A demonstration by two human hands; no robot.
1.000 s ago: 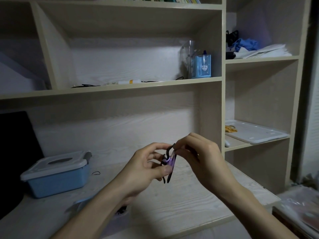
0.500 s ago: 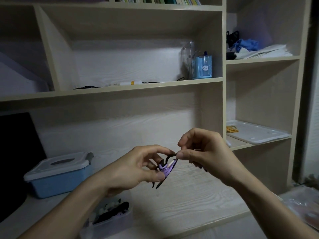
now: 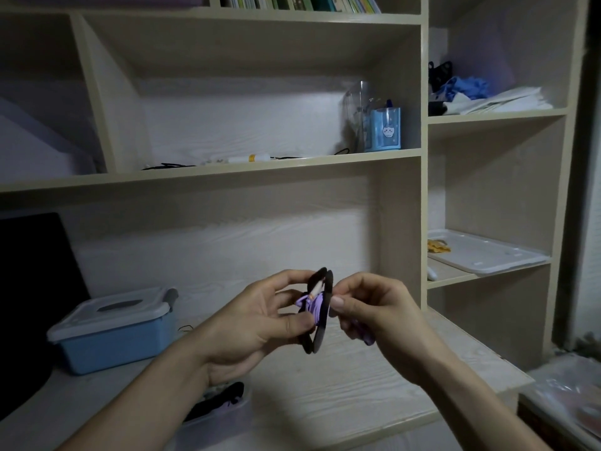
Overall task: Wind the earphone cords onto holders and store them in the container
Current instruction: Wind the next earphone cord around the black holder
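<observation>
My left hand [image 3: 257, 323] grips a black flat holder [image 3: 320, 327] edge-on in mid-air above the desk. Purple earphone cord [image 3: 313, 304] is wound round its middle, with a pale plug end sticking up. My right hand [image 3: 374, 310] pinches the holder's right edge and has a purple piece of the earphone [image 3: 366, 335] tucked under its curled fingers. A small clear container [image 3: 224, 415] sits on the desk below my left forearm, with dark holders and purple cord inside.
A blue box with a white lid [image 3: 113, 327] stands at the left of the desk [image 3: 357, 385]. A dark screen [image 3: 29, 288] fills the far left. Shelves behind hold a blue pen cup [image 3: 385, 128], a white tray [image 3: 481, 252] and cloths.
The view has tilted down and both hands have risen a little. The holder has turned more upright, and the clear container below my left arm has come further into sight.
</observation>
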